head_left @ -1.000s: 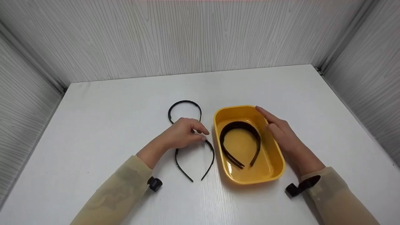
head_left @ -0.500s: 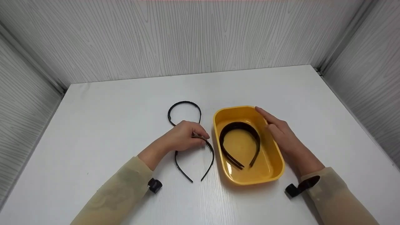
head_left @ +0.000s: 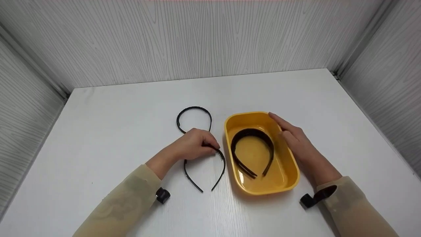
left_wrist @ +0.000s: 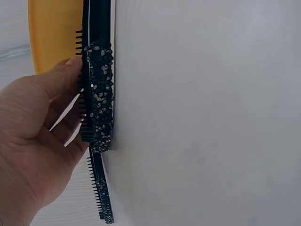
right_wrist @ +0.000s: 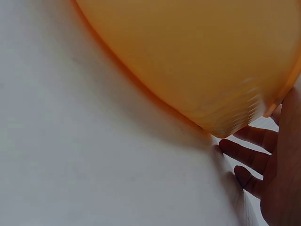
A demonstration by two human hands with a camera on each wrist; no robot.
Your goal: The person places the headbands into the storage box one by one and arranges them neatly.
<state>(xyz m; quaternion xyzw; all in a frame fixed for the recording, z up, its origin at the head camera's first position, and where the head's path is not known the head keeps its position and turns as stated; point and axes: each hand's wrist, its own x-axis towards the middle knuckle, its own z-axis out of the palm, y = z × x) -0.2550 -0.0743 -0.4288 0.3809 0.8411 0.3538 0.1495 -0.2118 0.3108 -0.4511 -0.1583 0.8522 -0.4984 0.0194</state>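
Note:
My left hand (head_left: 194, 144) pinches the arch of a black headband (head_left: 224, 164) whose two ends point toward me. The left wrist view shows comb teeth and glittery stones on this headband (left_wrist: 101, 101), with the thumb at its toothed side. Beyond that hand is another black toothed headband (head_left: 196, 107), partly covered by the hand. My right hand (head_left: 299, 141) rests against the right side of a yellow tub (head_left: 237, 176), thumb at the rim and index finger stretched along the outer wall. Inside the tub, black headbands (head_left: 251, 132) lie nested together.
The white table (head_left: 115, 125) carries the tub and headbands. Wood-grain panels stand at the back (head_left: 204, 39) and on both sides. Each wrist wears a small black camera, such as the left one (head_left: 162, 195).
My left hand has moved slightly toward me, and its thumb and fingers have closed on the nearer headband's arch. The right hand and tub have stayed in place.

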